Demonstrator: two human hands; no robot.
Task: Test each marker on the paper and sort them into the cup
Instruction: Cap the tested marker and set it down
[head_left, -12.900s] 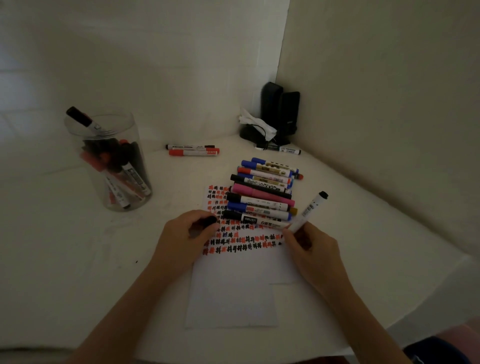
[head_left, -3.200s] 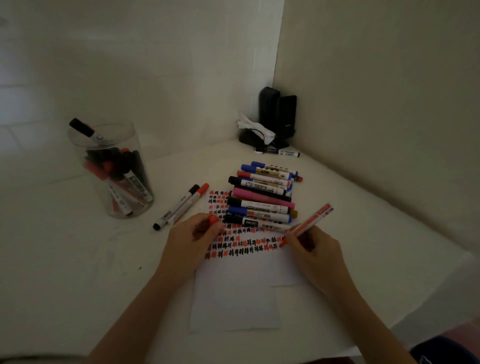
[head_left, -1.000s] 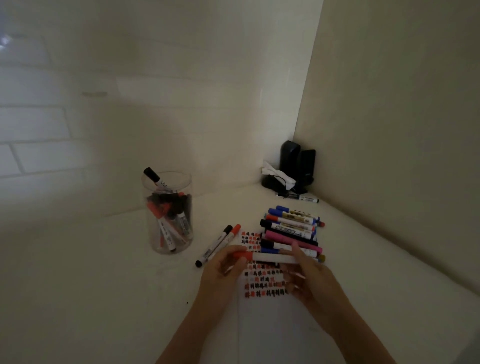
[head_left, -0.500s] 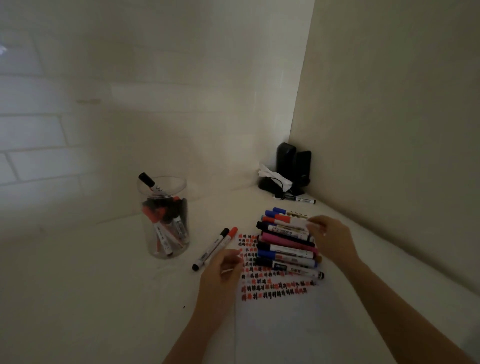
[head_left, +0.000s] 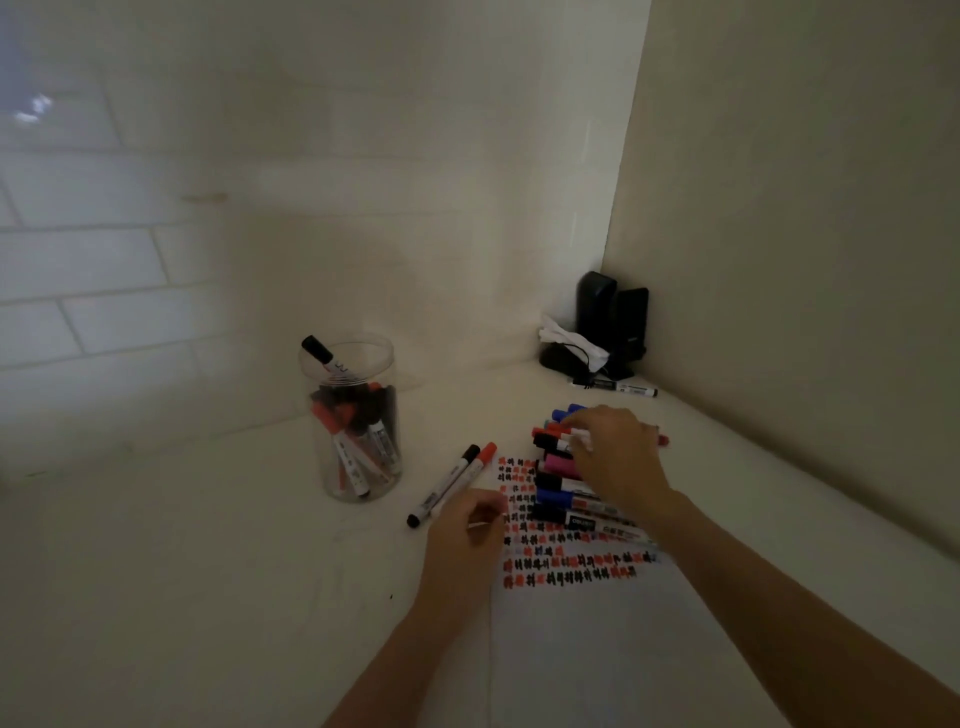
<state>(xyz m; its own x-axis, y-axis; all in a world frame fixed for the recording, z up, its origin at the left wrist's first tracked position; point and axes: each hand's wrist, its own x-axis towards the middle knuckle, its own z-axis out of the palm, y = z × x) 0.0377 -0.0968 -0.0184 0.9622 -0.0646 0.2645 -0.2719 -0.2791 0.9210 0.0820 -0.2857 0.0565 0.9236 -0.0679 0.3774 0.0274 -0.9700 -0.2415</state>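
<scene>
Many markers (head_left: 563, 486) sit stacked on paper (head_left: 597, 639) beside my cup (head_left: 356, 421). Right hand (head_left: 618, 457) pinches one in the stack; neighbours could roll off the bench (head_left: 208, 571). Left hand (head_left: 467, 530) rests loosely curled, apparently empty, on the paper's edge.

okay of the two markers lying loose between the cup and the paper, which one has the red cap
The red-capped marker is the one nearer the paper, on the right of the pair. Its neighbour, the black-capped marker, lies alongside it on the side toward the cup.

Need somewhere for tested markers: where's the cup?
In the head view, the clear cup stands left of the paper, beyond two loose markers, near the tiled wall.
</scene>
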